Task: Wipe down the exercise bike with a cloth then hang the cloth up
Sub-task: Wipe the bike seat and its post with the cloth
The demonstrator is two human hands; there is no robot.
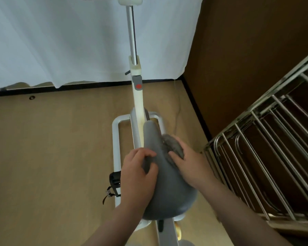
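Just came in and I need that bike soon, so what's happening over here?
A person is wiping the exercise bike's grey saddle. The right hand presses a fuzzy grey cloth against the saddle's right side, near the narrow nose. The left hand grips the saddle's left edge, seemingly to steady it. The cloth is on the bike, not yet hung up. A metal rack stands to the right, by the brown wall.
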